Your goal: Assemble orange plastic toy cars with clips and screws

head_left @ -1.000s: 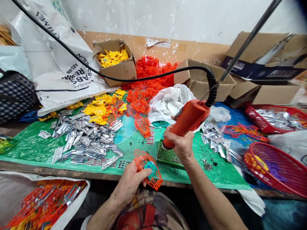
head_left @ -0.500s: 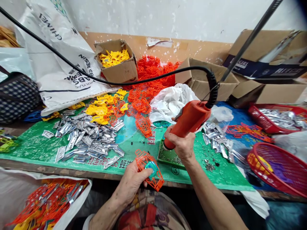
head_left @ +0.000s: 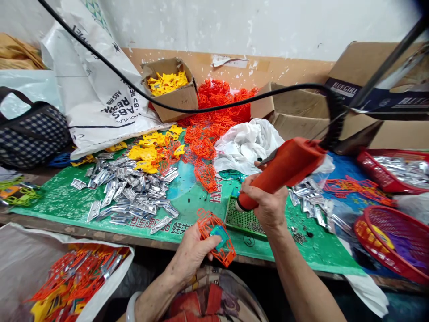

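My left hand [head_left: 197, 243] pinches an orange plastic frame [head_left: 226, 258] near the table's front edge, its thumb pressing a teal piece [head_left: 219, 233] set in the frame. Wrapped round a red electric screwdriver [head_left: 284, 167] is my right hand [head_left: 268, 205]. The tool is tilted, its black-and-white nose end low and left over a green perforated tray [head_left: 243, 214] that holds many small screws. Whether the tip touches the screws I cannot tell. A black cable [head_left: 214, 108] runs from the tool's back end up to the left.
Silver metal pieces [head_left: 134, 188] lie heaped at left, beside yellow plastic parts [head_left: 145, 154]. Orange frames [head_left: 217, 105] pile up at the back near a cardboard box [head_left: 170, 91]. Red baskets [head_left: 397, 223] stand at right. An open white sack [head_left: 125, 261] of assembled pieces hangs at front left.
The screwdriver has tipped further over, its back end swinging right with the cable. The whole view has shifted slightly, and my left hand keeps its hold on the orange frame.
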`<act>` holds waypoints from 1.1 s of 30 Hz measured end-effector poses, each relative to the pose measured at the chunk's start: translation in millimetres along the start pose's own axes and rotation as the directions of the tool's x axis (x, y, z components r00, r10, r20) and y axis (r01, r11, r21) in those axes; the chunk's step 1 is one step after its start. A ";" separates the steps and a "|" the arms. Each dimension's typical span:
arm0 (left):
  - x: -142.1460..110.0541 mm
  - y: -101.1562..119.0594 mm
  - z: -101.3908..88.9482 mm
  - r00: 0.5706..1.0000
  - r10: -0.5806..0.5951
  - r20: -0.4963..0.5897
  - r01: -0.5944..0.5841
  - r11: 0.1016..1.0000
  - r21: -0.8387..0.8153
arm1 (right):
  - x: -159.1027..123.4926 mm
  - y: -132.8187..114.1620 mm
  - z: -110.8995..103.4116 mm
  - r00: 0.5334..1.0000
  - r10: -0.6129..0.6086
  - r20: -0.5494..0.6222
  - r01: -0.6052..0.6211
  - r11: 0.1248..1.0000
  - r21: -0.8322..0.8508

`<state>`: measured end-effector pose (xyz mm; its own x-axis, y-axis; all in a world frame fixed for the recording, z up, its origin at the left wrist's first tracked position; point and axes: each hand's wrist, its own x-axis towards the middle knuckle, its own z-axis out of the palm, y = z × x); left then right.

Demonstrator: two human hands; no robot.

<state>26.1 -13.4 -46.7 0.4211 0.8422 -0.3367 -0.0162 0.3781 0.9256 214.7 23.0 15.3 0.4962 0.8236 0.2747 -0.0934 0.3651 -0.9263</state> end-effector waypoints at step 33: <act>-3.1 3.0 3.8 1.000 0.001 0.029 0.002 0.993 -0.118 | -56.6 -38.1 14.8 0.969 0.004 0.247 -0.017 0.999 0.051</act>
<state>28.2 -16.3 -42.2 0.4468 0.8313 -0.3307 -0.1218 0.4227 0.8980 177.4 -31.1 38.8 0.2673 0.9066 0.3265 -0.1455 0.3729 -0.9164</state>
